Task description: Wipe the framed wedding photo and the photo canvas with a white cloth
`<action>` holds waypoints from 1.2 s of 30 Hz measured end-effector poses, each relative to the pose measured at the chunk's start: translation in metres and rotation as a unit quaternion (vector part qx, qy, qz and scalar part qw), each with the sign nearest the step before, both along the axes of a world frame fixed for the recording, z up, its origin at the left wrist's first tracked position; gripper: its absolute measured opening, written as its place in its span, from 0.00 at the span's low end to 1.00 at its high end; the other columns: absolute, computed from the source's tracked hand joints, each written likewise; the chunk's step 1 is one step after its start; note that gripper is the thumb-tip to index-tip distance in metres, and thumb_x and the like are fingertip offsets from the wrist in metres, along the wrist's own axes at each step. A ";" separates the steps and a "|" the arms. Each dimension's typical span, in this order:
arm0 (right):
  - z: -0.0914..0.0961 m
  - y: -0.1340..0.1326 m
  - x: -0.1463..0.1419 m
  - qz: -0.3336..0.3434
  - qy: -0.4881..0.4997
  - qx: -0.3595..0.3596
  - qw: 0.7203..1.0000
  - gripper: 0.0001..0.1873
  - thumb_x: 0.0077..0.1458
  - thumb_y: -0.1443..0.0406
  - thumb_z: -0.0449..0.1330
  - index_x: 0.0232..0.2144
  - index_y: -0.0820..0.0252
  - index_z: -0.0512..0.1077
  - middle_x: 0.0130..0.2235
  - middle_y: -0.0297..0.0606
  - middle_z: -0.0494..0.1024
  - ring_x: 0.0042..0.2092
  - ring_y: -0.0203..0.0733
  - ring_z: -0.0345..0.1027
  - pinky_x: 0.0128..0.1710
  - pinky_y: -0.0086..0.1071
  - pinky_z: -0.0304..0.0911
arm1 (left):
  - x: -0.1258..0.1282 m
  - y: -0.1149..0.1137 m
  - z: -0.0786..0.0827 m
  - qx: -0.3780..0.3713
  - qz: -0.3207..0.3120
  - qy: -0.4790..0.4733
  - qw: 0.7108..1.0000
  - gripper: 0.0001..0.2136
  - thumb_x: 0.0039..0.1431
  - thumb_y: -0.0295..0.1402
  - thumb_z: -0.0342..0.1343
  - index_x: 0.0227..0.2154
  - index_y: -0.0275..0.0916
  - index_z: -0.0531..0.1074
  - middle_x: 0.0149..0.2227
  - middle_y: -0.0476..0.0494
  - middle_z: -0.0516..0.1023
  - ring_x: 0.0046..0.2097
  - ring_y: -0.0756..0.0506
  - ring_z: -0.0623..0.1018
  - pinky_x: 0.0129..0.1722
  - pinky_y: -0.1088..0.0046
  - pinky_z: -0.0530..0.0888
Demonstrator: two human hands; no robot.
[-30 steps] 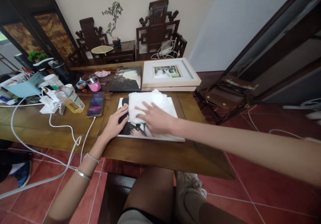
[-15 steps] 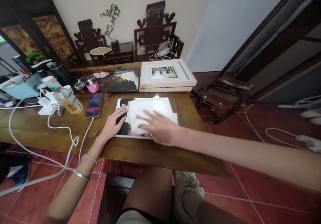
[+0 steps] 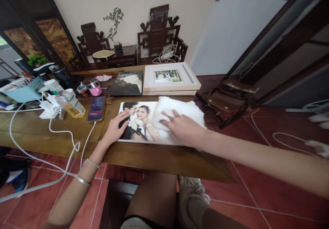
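Note:
A photo panel (image 3: 140, 137) with a picture of a couple lies flat on the wooden table in front of me. My left hand (image 3: 117, 126) rests on its left edge, fingers stretched out and holding nothing. On the panel's right part lies a fluffy white cloth (image 3: 185, 110), which reaches past the right edge. My right hand (image 3: 180, 126) presses on this cloth from above with its fingers spread, not wrapped round it. The cloth and hand hide the right part of the picture.
Behind the panel stand a dark picture panel (image 3: 127, 83) and a pale wooden frame (image 3: 171, 88). To the left are a phone (image 3: 96, 109) on a white cable, a bottle of yellow liquid (image 3: 73, 104) and a pink mug (image 3: 95, 88). A brown bag (image 3: 222, 100) hangs at right.
My right hand has slid the white cloth to the right across the panel, uncovering the couple's faces in the picture. My left hand has stayed in place.

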State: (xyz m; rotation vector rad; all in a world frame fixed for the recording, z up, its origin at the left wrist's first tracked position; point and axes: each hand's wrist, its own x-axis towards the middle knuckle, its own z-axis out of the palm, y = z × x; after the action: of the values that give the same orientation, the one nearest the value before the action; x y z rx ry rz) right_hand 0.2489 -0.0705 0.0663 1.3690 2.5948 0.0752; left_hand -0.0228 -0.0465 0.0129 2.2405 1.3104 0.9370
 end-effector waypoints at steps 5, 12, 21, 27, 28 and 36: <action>0.027 -0.044 -0.030 0.032 -0.013 -0.096 0.995 0.27 0.48 0.72 0.53 0.52 0.59 0.71 0.62 0.45 0.62 0.58 0.65 0.58 0.43 0.46 0.67 | 0.000 0.000 0.000 -0.003 0.002 0.002 1.000 0.19 0.62 0.37 0.50 0.54 0.39 0.69 0.60 0.40 0.66 0.63 0.42 0.64 0.63 0.58 0.58; 0.018 -0.021 -0.053 0.073 0.026 -0.033 0.996 0.27 0.52 0.70 0.52 0.56 0.60 0.66 0.63 0.48 0.59 0.59 0.66 0.55 0.44 0.50 0.66 | 0.001 -0.002 0.002 0.020 0.018 -0.014 1.000 0.20 0.63 0.38 0.48 0.56 0.38 0.67 0.59 0.39 0.68 0.61 0.43 0.66 0.62 0.60 0.61; 0.002 -0.005 -0.084 0.216 0.076 -0.022 0.973 0.27 0.55 0.69 0.52 0.58 0.58 0.64 0.66 0.44 0.52 0.65 0.67 0.40 0.58 0.60 0.47 | -0.003 -0.007 0.001 0.031 0.050 -0.113 0.992 0.24 0.67 0.43 0.38 0.61 0.39 0.59 0.64 0.41 0.60 0.65 0.44 0.59 0.65 0.62 0.55; 0.013 -0.048 -0.059 0.246 0.095 -0.082 0.961 0.24 0.52 0.70 0.54 0.53 0.59 0.70 0.64 0.44 0.57 0.63 0.66 0.46 0.56 0.59 0.51 | 0.000 -0.006 0.002 0.033 0.033 -0.070 0.996 0.22 0.66 0.42 0.41 0.57 0.36 0.65 0.61 0.39 0.65 0.63 0.43 0.63 0.64 0.61 0.58; 0.016 -0.053 -0.055 0.222 0.084 -0.098 0.967 0.25 0.51 0.70 0.55 0.53 0.59 0.70 0.64 0.46 0.57 0.63 0.68 0.46 0.55 0.60 0.53 | 0.001 -0.006 0.002 0.029 0.023 -0.052 0.998 0.21 0.65 0.41 0.44 0.56 0.36 0.67 0.60 0.39 0.66 0.63 0.43 0.64 0.63 0.61 0.58; 0.025 -0.003 -0.019 0.009 0.051 -0.122 0.991 0.26 0.50 0.72 0.51 0.51 0.56 0.70 0.45 0.49 0.76 0.38 0.51 0.74 0.35 0.40 0.65 | 0.001 -0.003 0.000 0.014 0.000 0.014 1.000 0.18 0.62 0.37 0.50 0.52 0.39 0.72 0.58 0.40 0.68 0.62 0.42 0.65 0.62 0.57 0.61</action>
State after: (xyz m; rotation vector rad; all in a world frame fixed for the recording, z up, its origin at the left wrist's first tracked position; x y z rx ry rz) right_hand 0.2296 -0.0737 0.0911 1.2910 2.5930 -0.3060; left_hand -0.0215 -0.0494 0.0131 2.2826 1.3169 0.9332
